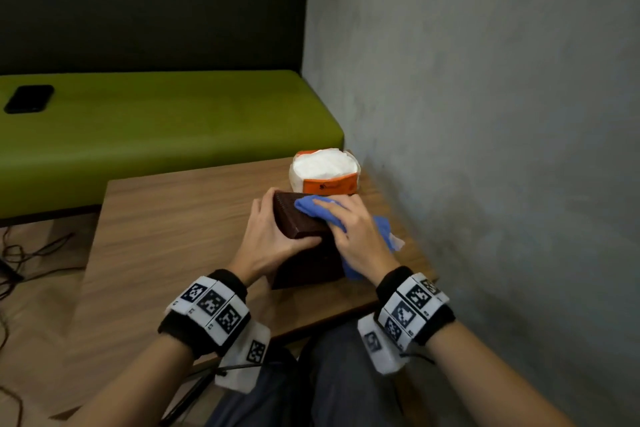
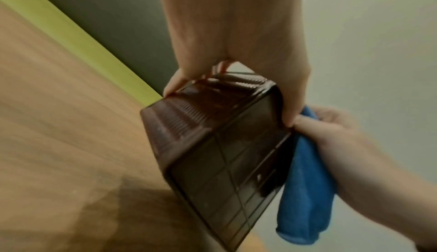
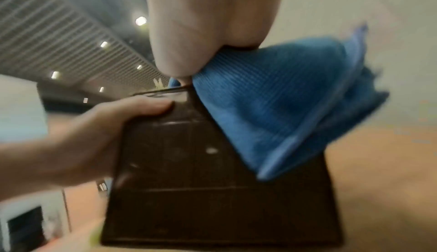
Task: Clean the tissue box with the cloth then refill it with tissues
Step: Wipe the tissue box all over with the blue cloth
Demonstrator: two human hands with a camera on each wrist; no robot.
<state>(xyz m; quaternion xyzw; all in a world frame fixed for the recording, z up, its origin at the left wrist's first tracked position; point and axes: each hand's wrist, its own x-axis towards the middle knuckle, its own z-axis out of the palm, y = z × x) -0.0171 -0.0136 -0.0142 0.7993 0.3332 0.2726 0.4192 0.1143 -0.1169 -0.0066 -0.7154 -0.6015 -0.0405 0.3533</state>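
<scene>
A dark brown ribbed tissue box stands tilted on one end on the wooden table. My left hand grips its upper left side, fingers and thumb wrapped round it. My right hand holds a blue cloth and presses it on the box's top right face. An opened orange and white pack of white tissues sits just behind the box.
A grey wall runs close along the table's right edge. A green bench stands behind the table with a black phone on it. Cables lie on the floor at the left.
</scene>
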